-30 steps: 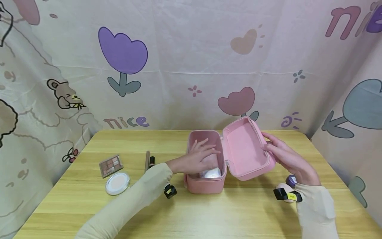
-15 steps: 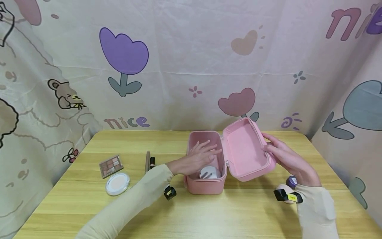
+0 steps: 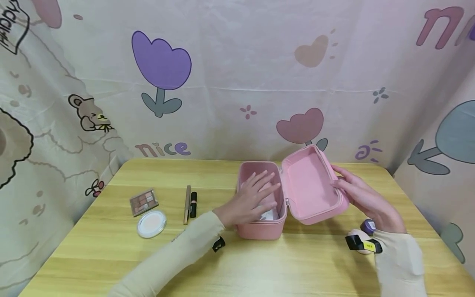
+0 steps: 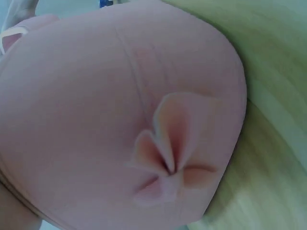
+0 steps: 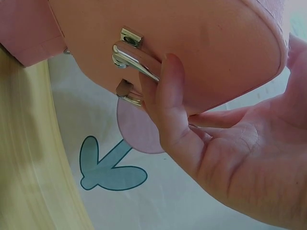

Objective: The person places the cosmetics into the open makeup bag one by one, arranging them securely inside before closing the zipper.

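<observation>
A pink makeup case [image 3: 259, 231] stands on the table with its lid [image 3: 309, 181] swung out to the right. My left hand [image 3: 250, 200] is over the case's mouth, fingers spread and holding nothing visible. Beneath those fingers a white item [image 3: 270, 215] lies inside, mostly hidden. My right hand [image 3: 358, 194] grips the lid's outer edge. In the right wrist view, its fingers [image 5: 171, 91] curl at the metal-ended handle [image 5: 136, 60] on the lid's outside. The left wrist view is filled by the case's side, with a pink bow [image 4: 172, 148].
To the left lie an eyeshadow palette [image 3: 143, 202], a round compact [image 3: 151, 224], a slim tan tube [image 3: 187, 205] and a black lipstick-like tube [image 3: 193, 204]. A purple-lidded item [image 3: 368, 227] and a pale round item [image 3: 359, 235] sit by my right wrist. A patterned cloth [image 3: 222, 82] hangs behind.
My left hand has turned and spread its fingers above the case, covering more of the white item. My right hand keeps holding the lid. The head view has shifted slightly.
</observation>
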The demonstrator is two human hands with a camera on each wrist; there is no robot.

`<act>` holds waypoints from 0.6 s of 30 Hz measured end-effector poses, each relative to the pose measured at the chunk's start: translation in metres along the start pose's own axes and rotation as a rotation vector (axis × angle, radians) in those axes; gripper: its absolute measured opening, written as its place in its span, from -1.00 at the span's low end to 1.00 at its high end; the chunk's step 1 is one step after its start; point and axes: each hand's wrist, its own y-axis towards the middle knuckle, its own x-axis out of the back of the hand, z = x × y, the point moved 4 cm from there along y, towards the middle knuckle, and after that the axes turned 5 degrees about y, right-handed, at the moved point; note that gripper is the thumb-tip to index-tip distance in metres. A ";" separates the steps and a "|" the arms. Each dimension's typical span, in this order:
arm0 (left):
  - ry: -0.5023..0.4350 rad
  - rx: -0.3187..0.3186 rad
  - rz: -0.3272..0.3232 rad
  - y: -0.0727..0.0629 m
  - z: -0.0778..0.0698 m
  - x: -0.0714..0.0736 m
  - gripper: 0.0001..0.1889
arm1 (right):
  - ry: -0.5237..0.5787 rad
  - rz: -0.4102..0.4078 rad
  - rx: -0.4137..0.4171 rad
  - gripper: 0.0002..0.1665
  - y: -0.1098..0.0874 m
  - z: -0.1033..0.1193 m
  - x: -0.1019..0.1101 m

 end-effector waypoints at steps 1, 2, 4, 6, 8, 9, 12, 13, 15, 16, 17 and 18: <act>0.009 -0.009 -0.059 0.000 0.000 0.001 -0.46 | -0.002 0.002 0.003 -0.22 0.000 0.000 0.000; 0.023 -0.019 -0.118 -0.001 -0.001 0.002 -0.48 | -0.005 0.003 0.004 -0.23 0.000 0.000 0.001; 0.019 -0.025 -0.223 -0.003 -0.001 0.004 -0.50 | -0.008 0.004 0.003 -0.23 0.000 0.000 0.001; -0.017 -0.021 -0.322 -0.006 0.000 0.005 -0.51 | -0.011 0.001 0.001 -0.22 -0.001 0.000 0.002; -0.073 -0.011 -0.410 -0.009 0.000 0.006 -0.50 | -0.013 0.001 0.004 -0.22 -0.001 -0.001 0.002; -0.110 -0.005 -0.449 -0.012 0.000 0.007 -0.49 | -0.013 0.001 0.007 -0.23 -0.001 -0.001 0.002; -0.195 0.002 -0.530 -0.017 0.001 0.010 -0.43 | -0.016 0.002 0.017 -0.23 -0.001 -0.001 0.002; -0.217 0.002 -0.547 -0.019 0.002 0.012 -0.41 | -0.015 0.003 0.021 -0.24 -0.001 0.000 0.001; -0.255 0.011 -0.568 -0.021 0.004 0.018 -0.37 | -0.017 0.002 0.024 -0.24 -0.001 0.000 0.001; -0.265 0.016 -0.577 -0.022 0.005 0.022 -0.36 | -0.016 0.001 0.024 -0.24 -0.001 0.000 0.001; -0.276 0.020 -0.585 -0.023 0.007 0.026 -0.34 | -0.016 0.001 0.025 -0.24 -0.001 0.000 0.001; -0.284 0.022 -0.595 -0.025 0.009 0.030 -0.34 | -0.017 -0.002 0.023 -0.24 -0.001 0.000 0.001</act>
